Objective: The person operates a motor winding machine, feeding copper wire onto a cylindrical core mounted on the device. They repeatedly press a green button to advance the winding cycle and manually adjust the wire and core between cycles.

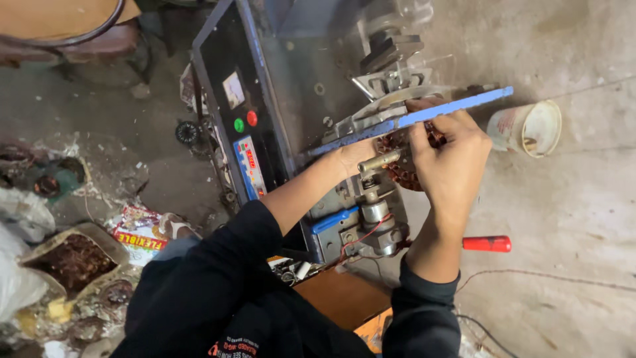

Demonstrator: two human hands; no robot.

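Seen from above, a person in black sleeves bends over a coil winding machine (311, 132) standing on a dusty concrete floor (583, 199). The right hand (450, 162) lies over a round stator wound with copper wire (397, 162), which sits on the machine's spindle just under a long blue arm (457, 106). Its fingers (421, 136) are curled onto the stator's upper edge, gripping it. The left hand (354, 156) comes in from the other side, mostly hidden behind a brass shaft (381, 161) and the blue arm; it touches the stator, but I cannot tell whether its fingers are clenched or loose. On the machine's dark control panel (232, 99) sit a green button (239, 124) and a red button (252, 118) side by side. A red-handled tool (487, 244) lies on the floor just beside the right forearm. A white paper cup (527, 127) lies tipped on its side near the blue arm's far end. At far left a sack of copper scrap (73, 262) stands among litter.
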